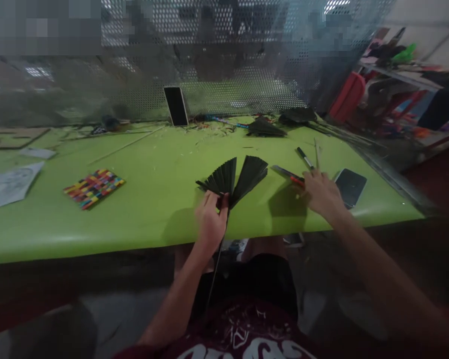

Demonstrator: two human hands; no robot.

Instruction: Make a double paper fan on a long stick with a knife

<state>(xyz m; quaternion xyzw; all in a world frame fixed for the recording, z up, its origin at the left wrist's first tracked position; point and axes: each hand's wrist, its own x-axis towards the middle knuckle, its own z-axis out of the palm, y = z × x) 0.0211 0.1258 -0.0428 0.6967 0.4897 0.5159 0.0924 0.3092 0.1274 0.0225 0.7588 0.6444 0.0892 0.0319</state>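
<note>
My left hand (211, 217) pinches the base of a dark pleated fan-shaped leaf (249, 177). Its folds spread in two halves with a gap between them, and a long thin stem (217, 264) hangs down past the table edge toward my lap. To the right, my right hand (322, 193) is closed around the red-orange handle of what look like scissors (284, 172), with the dark blade pointing left toward the leaf. The handle is partly hidden by my fingers. Just beyond those fingers lie a black-and-white marker (304, 157) and a thin pointed tool (317, 152).
A phone (351, 187) lies right of my right hand. Another phone-like device (176, 106) leans upright at the back, near more dark leaves (265, 127) and scraps. A multicoloured woven piece (94, 188) and a paper drawing (11, 184) lie left on the green tabletop (145, 209).
</note>
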